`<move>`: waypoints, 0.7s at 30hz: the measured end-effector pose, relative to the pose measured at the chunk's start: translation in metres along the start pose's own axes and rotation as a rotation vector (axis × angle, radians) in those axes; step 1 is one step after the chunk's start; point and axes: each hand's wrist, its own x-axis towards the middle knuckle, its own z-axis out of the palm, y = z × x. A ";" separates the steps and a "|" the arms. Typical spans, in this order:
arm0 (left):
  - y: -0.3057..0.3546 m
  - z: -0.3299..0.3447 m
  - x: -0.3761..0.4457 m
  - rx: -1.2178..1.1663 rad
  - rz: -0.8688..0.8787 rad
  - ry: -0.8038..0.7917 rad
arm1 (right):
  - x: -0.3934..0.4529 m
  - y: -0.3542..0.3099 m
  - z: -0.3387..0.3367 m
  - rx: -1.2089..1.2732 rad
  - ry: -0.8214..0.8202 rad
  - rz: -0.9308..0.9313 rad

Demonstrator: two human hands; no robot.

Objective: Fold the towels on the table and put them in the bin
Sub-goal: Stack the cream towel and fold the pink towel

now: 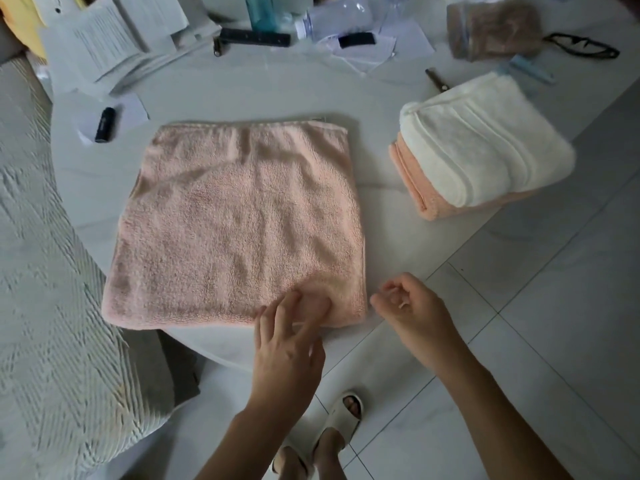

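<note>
A pink towel (239, 220) lies flat on the white table (384, 98), folded into a rough square. My left hand (287, 344) rests with spread fingers on the towel's near right corner, holding nothing. My right hand (408, 310) hovers just off that corner, past the table's edge, fingers loosely curled and empty. At the right of the table sits a stack of folded towels: a white towel (485, 143) on top of a folded pink towel (415, 188). No bin is in view.
Papers (104, 39), a black cylinder (105, 124), a clear bottle (332, 19), a brown jar-like thing (491, 29), black glasses (581, 46) and scissors (438, 79) crowd the table's far side. A textured sofa (52, 306) stands at left. Tiled floor and my slippered feet (343, 420) lie below.
</note>
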 end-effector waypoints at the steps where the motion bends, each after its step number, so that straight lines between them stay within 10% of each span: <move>1: 0.002 0.001 -0.002 0.010 0.021 -0.010 | -0.002 -0.002 0.009 -0.033 -0.021 0.007; 7: -0.015 -0.018 0.002 -0.038 0.016 -0.044 | -0.001 -0.001 0.020 -0.184 0.058 0.004; 14: -0.156 -0.086 0.027 -0.148 -0.946 0.180 | -0.002 0.007 0.004 -0.359 -0.042 0.161; 21: -0.200 -0.133 0.007 -0.385 -0.935 0.046 | 0.014 -0.021 0.021 -0.480 -0.069 0.212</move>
